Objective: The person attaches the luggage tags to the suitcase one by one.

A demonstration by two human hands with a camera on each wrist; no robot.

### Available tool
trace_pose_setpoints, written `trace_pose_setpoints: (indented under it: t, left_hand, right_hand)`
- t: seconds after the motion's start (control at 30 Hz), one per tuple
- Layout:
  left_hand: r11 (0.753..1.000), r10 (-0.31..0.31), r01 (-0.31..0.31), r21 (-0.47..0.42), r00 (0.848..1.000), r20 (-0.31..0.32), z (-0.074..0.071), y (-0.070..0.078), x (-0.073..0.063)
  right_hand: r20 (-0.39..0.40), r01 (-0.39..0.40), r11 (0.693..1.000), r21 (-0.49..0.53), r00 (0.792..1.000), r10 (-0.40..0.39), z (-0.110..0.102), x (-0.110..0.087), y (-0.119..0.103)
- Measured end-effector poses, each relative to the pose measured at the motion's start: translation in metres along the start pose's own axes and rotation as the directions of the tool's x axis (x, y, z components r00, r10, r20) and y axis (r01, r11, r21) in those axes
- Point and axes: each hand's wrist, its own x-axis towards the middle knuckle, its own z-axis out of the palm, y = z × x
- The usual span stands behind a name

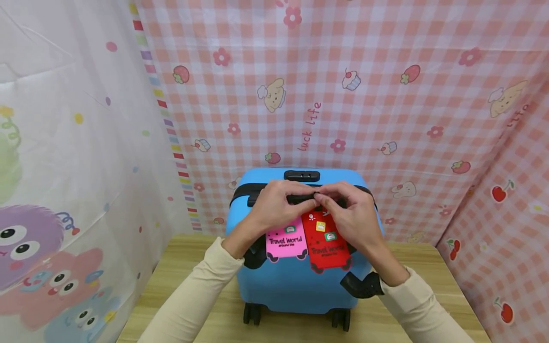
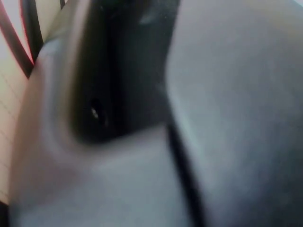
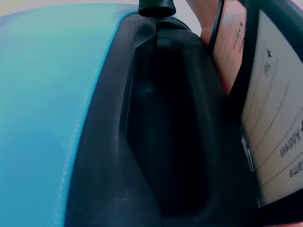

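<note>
A small blue suitcase (image 1: 296, 290) stands upright on its wheels. My left hand (image 1: 274, 205) is at the black top handle (image 1: 299, 198), thumb and fingers pinching a black strap beside it. Opposite it, my right hand (image 1: 356, 216) pinches the same strap, the fingertips of both hands nearly meeting. Below them hang a pink luggage tag (image 1: 286, 244) and a red luggage tag (image 1: 329, 250), both printed "Travel World". The fingers hide most of the strap. In the right wrist view, a tag's white card (image 3: 279, 109) shows name and address lines beside a black recessed part (image 3: 165, 127).
A black lock panel (image 1: 302, 176) sits on the suitcase top behind the handle. Black caster wheels (image 1: 252, 313) rest on the wood-grain surface (image 1: 171, 286). A pink checked curtain (image 1: 369, 109) hangs close behind, and a white cartoon curtain (image 1: 103, 157) on the left.
</note>
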Motion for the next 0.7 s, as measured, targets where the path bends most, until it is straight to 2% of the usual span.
trace_pose_setpoints:
  t: [0.13, 0.23, 0.53, 0.7]
  left_hand:
    - [1.000, -0.013, 0.013, 0.012, 1.000, -0.014, 0.000, 0.001, 0.000]
    - [0.999, -0.042, 0.042, 0.015, 0.999, -0.014, 0.000, 0.004, 0.001]
    - [0.993, -0.117, 0.118, 0.025, 0.993, -0.012, 0.000, 0.009, 0.004]
    - [0.982, -0.174, 0.176, 0.066, 0.984, -0.032, 0.001, 0.011, 0.004]
  right_hand:
    - [-0.007, -0.037, 0.999, -0.012, 0.999, 0.036, 0.000, 0.000, -0.001]
    - [-0.016, -0.019, 0.999, -0.036, 1.000, 0.018, 0.001, -0.001, -0.001]
    - [-0.022, 0.149, 0.983, -0.110, 0.988, -0.152, 0.003, -0.002, 0.000]
    - [-0.024, 0.210, 0.972, -0.103, 0.977, -0.213, 0.003, -0.001, 0.000]
